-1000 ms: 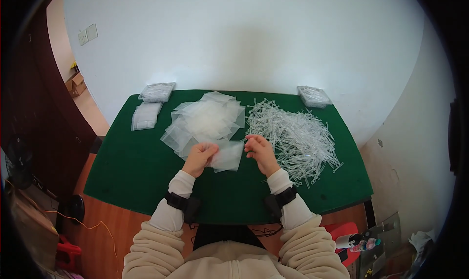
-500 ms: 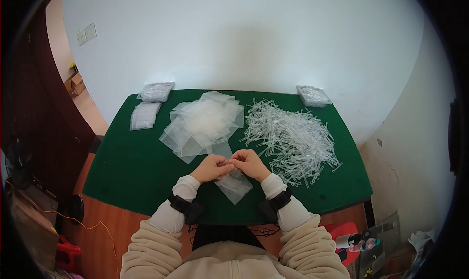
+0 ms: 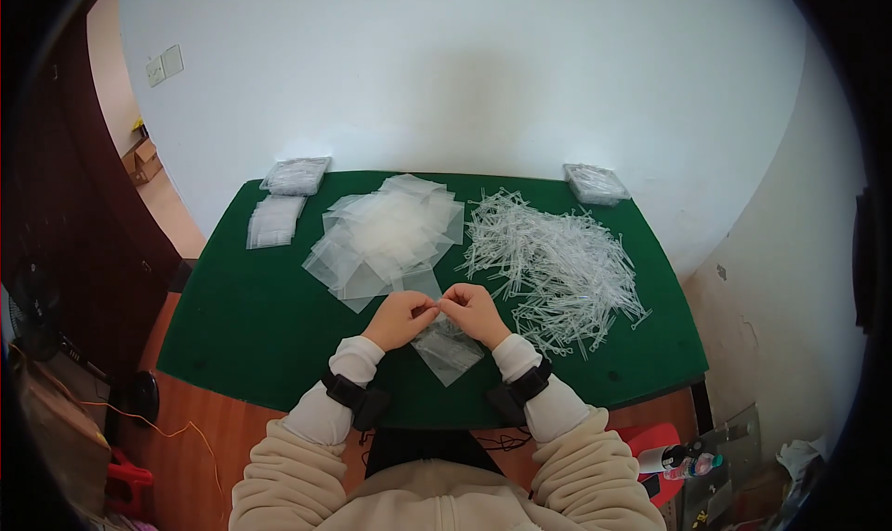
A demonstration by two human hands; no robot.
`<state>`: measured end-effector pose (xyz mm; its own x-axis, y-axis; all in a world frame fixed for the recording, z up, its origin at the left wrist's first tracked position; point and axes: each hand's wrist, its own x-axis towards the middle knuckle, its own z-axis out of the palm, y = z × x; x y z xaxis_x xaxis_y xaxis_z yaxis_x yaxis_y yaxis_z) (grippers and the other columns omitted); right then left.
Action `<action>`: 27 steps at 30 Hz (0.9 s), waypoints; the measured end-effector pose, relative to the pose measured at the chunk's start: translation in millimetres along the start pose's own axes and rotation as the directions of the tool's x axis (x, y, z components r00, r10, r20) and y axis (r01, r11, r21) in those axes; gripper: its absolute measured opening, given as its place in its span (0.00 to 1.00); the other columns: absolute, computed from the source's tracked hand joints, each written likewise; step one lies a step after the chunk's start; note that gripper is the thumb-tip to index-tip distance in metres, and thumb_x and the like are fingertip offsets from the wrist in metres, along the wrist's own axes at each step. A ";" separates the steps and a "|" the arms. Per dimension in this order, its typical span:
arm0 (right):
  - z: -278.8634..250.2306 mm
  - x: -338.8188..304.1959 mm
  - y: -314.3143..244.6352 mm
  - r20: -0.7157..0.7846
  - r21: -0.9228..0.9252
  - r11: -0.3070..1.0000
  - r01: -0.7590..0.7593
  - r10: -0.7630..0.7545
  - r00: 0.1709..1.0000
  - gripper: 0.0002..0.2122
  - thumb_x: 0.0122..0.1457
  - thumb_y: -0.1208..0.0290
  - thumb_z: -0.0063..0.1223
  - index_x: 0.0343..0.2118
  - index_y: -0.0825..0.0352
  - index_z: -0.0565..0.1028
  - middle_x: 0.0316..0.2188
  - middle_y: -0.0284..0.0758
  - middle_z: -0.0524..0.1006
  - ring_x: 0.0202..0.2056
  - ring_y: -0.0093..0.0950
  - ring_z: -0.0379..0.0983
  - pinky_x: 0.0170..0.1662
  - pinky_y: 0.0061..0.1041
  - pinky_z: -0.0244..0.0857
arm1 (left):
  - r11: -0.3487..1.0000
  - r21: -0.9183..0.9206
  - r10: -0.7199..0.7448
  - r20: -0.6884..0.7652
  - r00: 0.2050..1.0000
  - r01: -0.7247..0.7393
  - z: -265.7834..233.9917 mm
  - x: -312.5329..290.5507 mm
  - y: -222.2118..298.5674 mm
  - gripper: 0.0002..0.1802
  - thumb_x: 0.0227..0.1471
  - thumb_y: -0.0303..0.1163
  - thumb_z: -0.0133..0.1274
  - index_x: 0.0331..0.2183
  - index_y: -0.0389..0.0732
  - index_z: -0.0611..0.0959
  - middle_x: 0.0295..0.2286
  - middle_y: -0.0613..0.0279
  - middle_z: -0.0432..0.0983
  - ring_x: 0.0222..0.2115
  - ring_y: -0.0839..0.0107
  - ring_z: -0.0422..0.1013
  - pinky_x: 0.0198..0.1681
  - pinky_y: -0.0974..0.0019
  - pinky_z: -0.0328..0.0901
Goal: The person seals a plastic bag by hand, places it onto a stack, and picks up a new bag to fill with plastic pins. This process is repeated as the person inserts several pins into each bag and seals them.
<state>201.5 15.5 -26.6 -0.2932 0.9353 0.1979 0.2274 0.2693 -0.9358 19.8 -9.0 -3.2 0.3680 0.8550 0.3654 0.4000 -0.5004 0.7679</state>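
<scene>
A thin, clear plastic bag [image 3: 450,356], four-sided and glossy, hangs slantwise below the two hands near the front edge of the surface [image 3: 269,345], which is covered in matte green cloth. The left hand [image 3: 400,318] is curled nearly closed, its thumb and fingertips pinched at the bag's upper end; the right hand [image 3: 476,314] mirrors it, its fingers bent inward and gripping the same end, so that the fingertips of both hands meet. Streaks show through the bag's film, seemingly slender clear pieces inside, though glare hides how many. Just beyond the hands lies a loose, fanned heap of flat, frosty translucent bags [image 3: 390,234], overlapping at all angles. To its right spreads a tangled mound of thin, clear plastic sticks [image 3: 562,271], some with small loops at their ends. At the far left corner sit a neat stack of whitish bags [image 3: 275,222] and, behind it, a shiny clear pack [image 3: 297,175]; a similar pack [image 3: 596,184] rests at the far right corner. A second ago the hands were apart, the left one holding a bag beside the heap; now they are together, closer to the person.
</scene>
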 end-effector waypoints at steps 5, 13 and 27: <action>2.4 -1.5 -9.4 0.001 0.054 0.998 0.029 -0.030 1.000 0.08 0.49 0.70 0.52 0.24 0.71 0.74 0.18 0.30 0.72 0.24 0.17 0.66 0.29 0.19 0.61 | 0.996 0.068 0.061 -0.037 0.997 -0.059 -1.0 -1.5 -0.7 0.11 0.46 0.32 0.53 0.27 0.33 0.79 0.18 0.59 0.71 0.18 0.74 0.66 0.23 0.72 0.61; -9.2 1.9 -8.9 -0.052 0.196 0.979 0.051 -0.042 0.998 0.05 0.54 0.74 0.50 0.25 0.69 0.72 0.17 0.26 0.69 0.18 0.14 0.63 0.22 0.13 0.57 | 0.956 -0.223 -0.189 0.039 0.981 0.193 -6.8 1.2 2.9 0.11 0.48 0.33 0.53 0.26 0.33 0.79 0.19 0.65 0.73 0.19 0.79 0.66 0.23 0.75 0.61; -11.4 2.1 -9.2 -0.093 0.224 0.974 0.039 -0.019 0.995 0.04 0.54 0.75 0.50 0.27 0.70 0.72 0.18 0.26 0.70 0.20 0.14 0.63 0.24 0.14 0.58 | 0.885 -0.377 -0.250 0.112 0.962 0.274 -6.8 2.6 -7.1 0.12 0.51 0.35 0.52 0.29 0.35 0.79 0.21 0.69 0.73 0.21 0.83 0.65 0.24 0.77 0.61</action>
<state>209.4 17.7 -14.3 -0.2097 0.9475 0.2416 0.0019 0.2475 -0.9689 12.3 -2.3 -4.1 0.3483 0.9320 0.1006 0.1379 -0.1571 0.9779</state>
